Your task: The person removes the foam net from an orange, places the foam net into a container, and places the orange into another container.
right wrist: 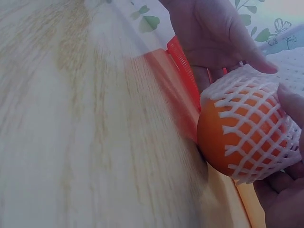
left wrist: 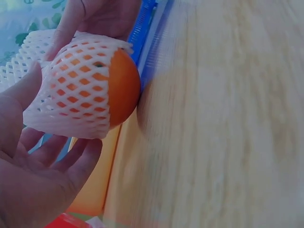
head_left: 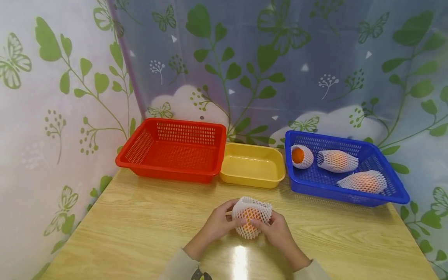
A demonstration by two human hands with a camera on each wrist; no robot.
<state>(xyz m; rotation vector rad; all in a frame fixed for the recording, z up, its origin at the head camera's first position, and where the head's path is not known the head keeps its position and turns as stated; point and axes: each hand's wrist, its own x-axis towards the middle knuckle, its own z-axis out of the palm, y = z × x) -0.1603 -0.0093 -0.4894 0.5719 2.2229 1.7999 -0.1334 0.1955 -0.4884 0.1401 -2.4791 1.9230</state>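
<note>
Head view, nearest me: my left hand (head_left: 217,223) and right hand (head_left: 279,232) grip a white foam-net sleeve (head_left: 240,209) around a round orange fruit (left wrist: 127,90), its bare end poking out over the pale wood-grain counter (head_left: 150,217). I judge this step as fitting or removing the sleeve; which, I cannot tell. Next calls for steadying the fruit while easing the mesh evenly. Beyond stand a yellow plastic tray (head_left: 253,168), a red slotted plastic basket (head_left: 182,156) and a blue slotted plastic basket (head_left: 332,193) holding three net-wrapped fruits (head_left: 337,161).

A yellow tub (head_left: 252,168) stands between a red basket (head_left: 179,155) and a blue basket (head_left: 325,192) (leaf-patterned curtain (head_left: 241,42) behind).
</note>
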